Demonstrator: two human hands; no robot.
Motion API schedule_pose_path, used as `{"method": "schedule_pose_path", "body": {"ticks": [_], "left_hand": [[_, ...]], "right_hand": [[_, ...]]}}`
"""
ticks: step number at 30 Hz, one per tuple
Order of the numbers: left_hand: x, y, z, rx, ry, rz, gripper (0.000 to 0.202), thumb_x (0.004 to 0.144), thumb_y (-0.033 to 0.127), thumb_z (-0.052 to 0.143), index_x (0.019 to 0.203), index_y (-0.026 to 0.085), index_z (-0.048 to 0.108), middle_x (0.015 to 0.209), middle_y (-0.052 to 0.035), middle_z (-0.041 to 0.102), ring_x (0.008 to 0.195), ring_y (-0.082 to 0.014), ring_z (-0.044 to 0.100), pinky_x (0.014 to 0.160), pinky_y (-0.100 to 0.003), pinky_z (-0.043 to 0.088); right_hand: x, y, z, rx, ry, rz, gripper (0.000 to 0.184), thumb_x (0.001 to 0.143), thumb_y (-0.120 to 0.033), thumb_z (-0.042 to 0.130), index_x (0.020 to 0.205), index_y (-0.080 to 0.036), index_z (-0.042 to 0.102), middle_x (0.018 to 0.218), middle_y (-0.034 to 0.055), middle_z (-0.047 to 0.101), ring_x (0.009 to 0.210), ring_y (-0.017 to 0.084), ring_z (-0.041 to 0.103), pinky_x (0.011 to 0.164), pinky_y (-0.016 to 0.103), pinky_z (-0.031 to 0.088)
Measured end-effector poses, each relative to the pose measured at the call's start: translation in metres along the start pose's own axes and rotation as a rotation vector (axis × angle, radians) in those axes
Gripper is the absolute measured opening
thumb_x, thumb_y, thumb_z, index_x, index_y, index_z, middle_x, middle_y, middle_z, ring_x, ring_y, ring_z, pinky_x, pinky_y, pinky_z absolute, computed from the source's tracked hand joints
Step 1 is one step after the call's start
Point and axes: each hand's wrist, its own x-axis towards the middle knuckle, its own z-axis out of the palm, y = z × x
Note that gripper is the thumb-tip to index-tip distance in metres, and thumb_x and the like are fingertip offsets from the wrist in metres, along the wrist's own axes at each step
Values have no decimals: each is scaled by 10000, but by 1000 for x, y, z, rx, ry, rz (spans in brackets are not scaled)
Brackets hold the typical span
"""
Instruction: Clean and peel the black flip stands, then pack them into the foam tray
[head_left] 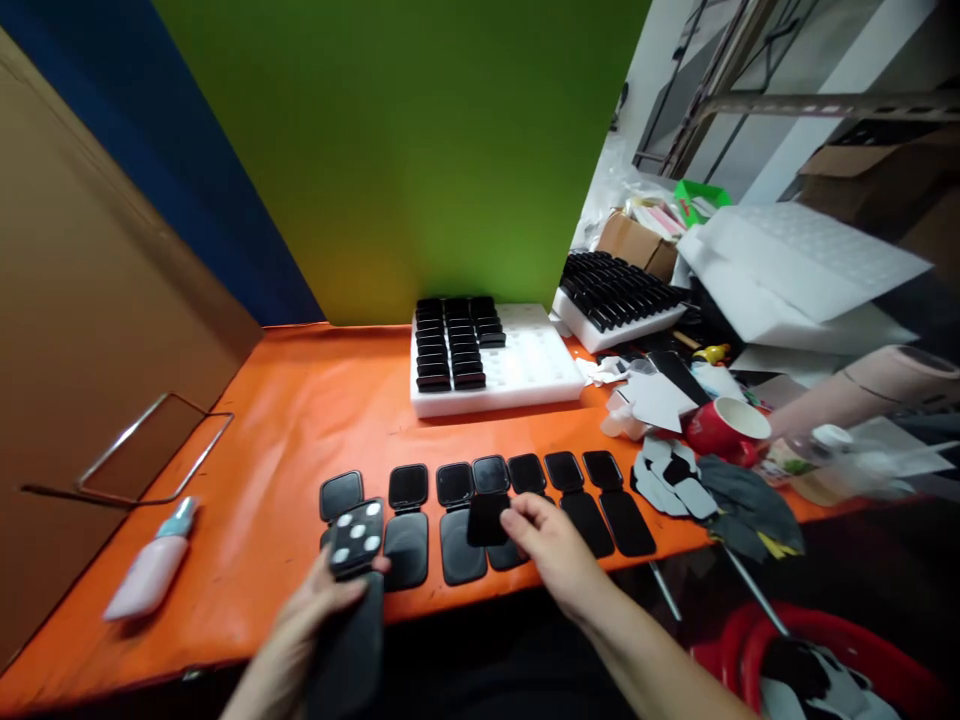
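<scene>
My left hand [311, 605] grips an unfolded black hinged case [352, 630], its upper square panel marked with white dots. My right hand [551, 545], fingers pinched, holds a small black rectangular plate [487, 520] above the row. Beneath and around it, several black hinged cases [407, 550] lie unfolded along the front of the orange table [322, 400]. The plate and my right hand partly hide the cases in the middle of the row. At the left end, another case [341, 494] is partly covered by the one in my left hand.
A white foam tray [517, 398] behind the row holds upright black pieces; another foam tray [630, 330] stands farther right. A pink bottle [154, 570] and wire stand [154, 450] are left. A red mug [724, 430], grey gloves [742, 500] and white scraps crowd the right.
</scene>
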Motion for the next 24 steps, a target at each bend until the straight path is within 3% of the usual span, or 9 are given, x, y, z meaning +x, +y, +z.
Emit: {"method": "schedule_pose_path", "body": {"ticks": [1, 3, 7, 11, 18, 24], "left_hand": [[2, -5, 12, -66, -86, -56, 546, 589, 274, 663, 1102, 181, 499, 823, -37, 661, 709, -211, 614, 620, -296, 466], [3, -13, 36, -137, -201, -43, 569, 599, 225, 654, 1129, 190, 451, 850, -23, 655, 827, -205, 603, 734, -282, 448], [-3, -24, 63, -125, -245, 35, 554, 620, 170, 623, 1139, 199, 433, 1006, -33, 607, 962, -211, 551, 800, -278, 422], [-8, -28, 70, -120, -287, 14, 560, 644, 153, 593, 1166, 211, 399, 1009, -26, 600, 944, -194, 547, 804, -278, 417], [-8, -28, 75, -112, -319, 12, 536, 680, 149, 563, 1176, 218, 372, 982, -14, 599, 951, -183, 527, 792, -260, 413], [-9, -32, 73, -76, -332, 30, 537, 691, 154, 561, 1186, 216, 363, 953, -15, 601, 922, -179, 534, 794, -267, 409]], "right_hand": [[0, -4, 12, 15, -40, -23, 266, 774, -423, 538, 694, -172, 503, 585, -38, 427, 538, 96, 411, 522, 216, 362], [0, -10, 29, 40, -97, -79, 256, 782, -405, 533, 686, -170, 500, 621, -29, 445, 586, 103, 441, 555, 219, 390], [0, -10, 38, 30, -132, -107, 227, 797, -377, 513, 696, -174, 492, 701, -11, 483, 619, 115, 522, 552, 223, 437], [1, -3, 37, -100, -114, -110, 228, 806, -362, 499, 679, -174, 477, 656, -23, 492, 513, 98, 536, 504, 214, 416], [-1, 3, 37, -144, -38, -114, 232, 811, -370, 485, 681, -178, 467, 651, -26, 483, 499, 95, 527, 499, 215, 406], [-2, 0, 33, -152, -89, -106, 214, 817, -350, 474, 689, -182, 446, 669, -32, 460, 516, 98, 550, 512, 215, 423]]}}
